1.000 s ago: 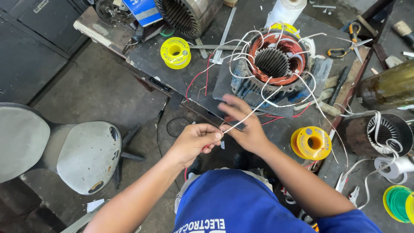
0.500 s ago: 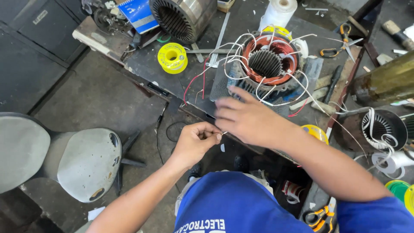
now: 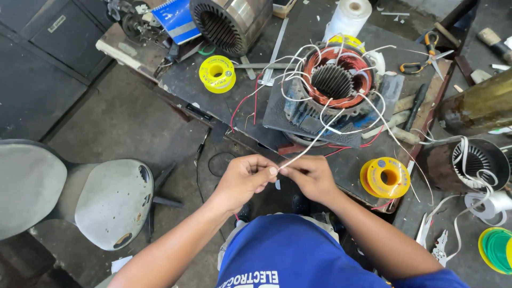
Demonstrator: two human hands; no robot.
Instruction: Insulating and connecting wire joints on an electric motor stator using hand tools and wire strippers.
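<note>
Broadly, a dark workbench [image 3: 213, 90] fills the upper and right part of the frame, with a grey stool seat [image 3: 109, 202] low at the left and a second, larger grey seat [image 3: 26, 186] cut off by the left edge. At the top centre lies an empty steel stator housing [image 3: 234, 18] on its side, its slotted bore facing down-left. Right of centre sits the motor stator [image 3: 333, 85] with copper-coloured windings around a toothed core; white-sleeved and red leads spill out of it in loops over the bench. Another wound stator [image 3: 474, 160] stands at the right edge, a brass-coloured cylinder [image 3: 477, 104] above it. A roll of white material [image 3: 349, 16] stands at the top, just behind the motor stator.

Smaller things follow: a blue notebook [image 3: 176, 18] at the upper left, a yellow solder spool [image 3: 217, 73] left of the motor stator, a second yellow spool [image 3: 385, 177] at the bench's lower right corner, orange-handled scissors [image 3: 424, 56] at the upper right, and a green-and-yellow reel [image 3: 496, 249] at the lower right edge.

Low in the middle the two hands meet just off the bench's near edge. The left hand [image 3: 246, 178] and the right hand [image 3: 312, 176] each pinch the end of one white-sleeved lead [image 3: 314, 143] — fingertips closed tight on it, nearly touching each other. That lead runs taut, up and to the right, back into the motor stator's windings.
</note>
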